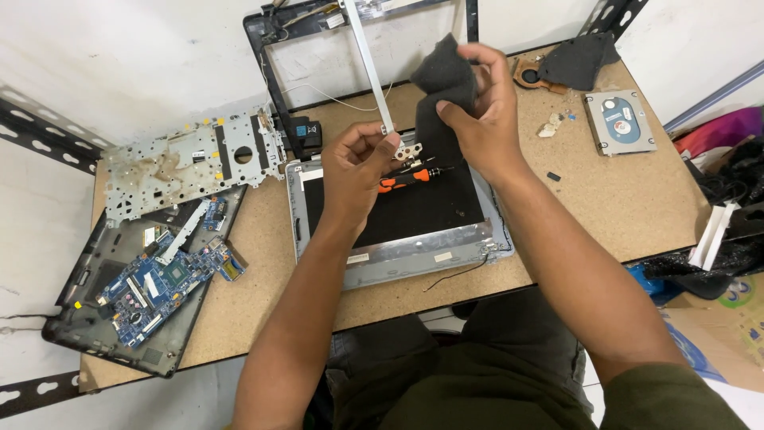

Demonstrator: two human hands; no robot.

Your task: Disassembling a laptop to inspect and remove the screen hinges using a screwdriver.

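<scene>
Head view: left hand (362, 155) pinches a silver hinge strip (372, 68), right hand (477, 111) grips dark cloth (446, 76), above the table (605, 191).

I see a repair workshop: a chipboard bench (605, 199) strewn with a motherboard (163, 283), a hard drive (621, 121) and laptop shells (87, 318).

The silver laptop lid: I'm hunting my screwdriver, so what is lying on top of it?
On the silver laptop lid lies an orange-and-black screwdriver, partly hidden by the left hand. The right hand and its dark cloth cover the lid's far edge.
</scene>
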